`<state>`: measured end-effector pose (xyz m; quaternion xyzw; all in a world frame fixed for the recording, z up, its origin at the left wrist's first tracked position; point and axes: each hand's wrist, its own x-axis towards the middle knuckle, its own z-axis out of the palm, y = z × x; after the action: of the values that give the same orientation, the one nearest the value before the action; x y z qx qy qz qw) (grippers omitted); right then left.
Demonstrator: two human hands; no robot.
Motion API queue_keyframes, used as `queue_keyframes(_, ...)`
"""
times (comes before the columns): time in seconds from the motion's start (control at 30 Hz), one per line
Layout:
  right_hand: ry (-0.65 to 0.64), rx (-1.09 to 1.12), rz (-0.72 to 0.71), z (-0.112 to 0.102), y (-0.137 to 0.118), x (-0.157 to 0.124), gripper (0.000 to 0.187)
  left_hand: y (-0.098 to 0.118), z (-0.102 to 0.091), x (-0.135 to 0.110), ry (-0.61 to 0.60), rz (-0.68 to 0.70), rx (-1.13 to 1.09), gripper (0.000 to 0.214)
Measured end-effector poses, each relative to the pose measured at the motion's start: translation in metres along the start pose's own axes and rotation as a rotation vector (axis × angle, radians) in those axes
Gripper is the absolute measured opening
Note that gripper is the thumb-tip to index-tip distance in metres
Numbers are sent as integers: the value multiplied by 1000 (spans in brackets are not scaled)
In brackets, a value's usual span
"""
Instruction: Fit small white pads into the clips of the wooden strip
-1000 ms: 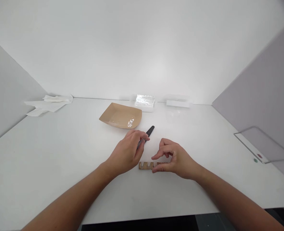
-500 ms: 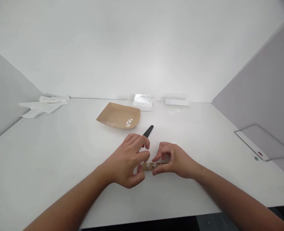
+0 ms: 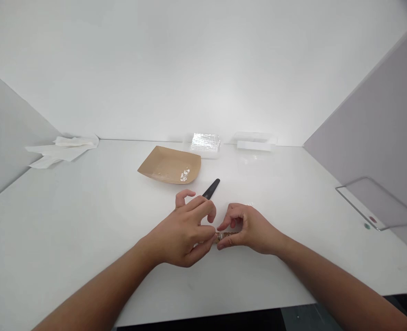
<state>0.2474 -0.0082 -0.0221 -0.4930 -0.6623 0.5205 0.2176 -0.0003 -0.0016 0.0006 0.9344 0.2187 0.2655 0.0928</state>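
A small brown cardboard strip (image 3: 225,237) with several tiny pale pieces stuck on it lies on the white table (image 3: 86,220). My right hand (image 3: 250,228) pinches the strip's right end between thumb and fingers. My left hand (image 3: 184,230) covers the strip's left end, thumb and forefinger pinched together at it, the other fingers lifted. What that pinch holds is too small to make out. A black slim tool (image 3: 211,189) lies on the table just beyond my left hand.
A brown paper tray (image 3: 162,168) with a few white bits in it sits behind my hands. Clear plastic packs (image 3: 206,143) and a clear box (image 3: 255,141) stand at the back wall. Crumpled white tissues (image 3: 64,147) lie far left. A clear acrylic sheet (image 3: 375,202) leans at the right.
My left hand has let go of the black tool, dropped back to the strip's left end and pinched there. My right hand has stayed on the strip.
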Motion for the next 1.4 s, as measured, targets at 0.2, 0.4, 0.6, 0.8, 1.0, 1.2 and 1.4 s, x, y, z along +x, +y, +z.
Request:
queue_keyframes(0.2, 23, -55, -12, 0, -3, 1, 39, 2, -1, 2, -23, 7, 48, 18)
queue_keyframes(0.4, -11, -54, -7, -1, -4, 1, 38, 2, 0, 3, -30, 24, 75, 13)
queue_keyframes(0.6, -12, -58, -17, 0, -5, 0, 35, 1, 1, 2, -33, 34, 73, 11)
queue_keyframes(0.8, -7, -108, -49, 1, -4, 0, 34, 3, 1, 2, -42, 36, 55, 6)
queue_keyframes(1.0, -47, -121, -65, -3, -7, -2, 38, 4, 1, 2, -73, 56, 47, 18)
queue_keyframes(1.2, -28, -152, -111, -12, -16, -6, 43, 2, 5, 1, -87, 50, 43, 13)
queue_keyframes(1.4, 368, -243, -160, -18, -16, 0, 31, 1, 10, 1, -41, 45, 30, 11)
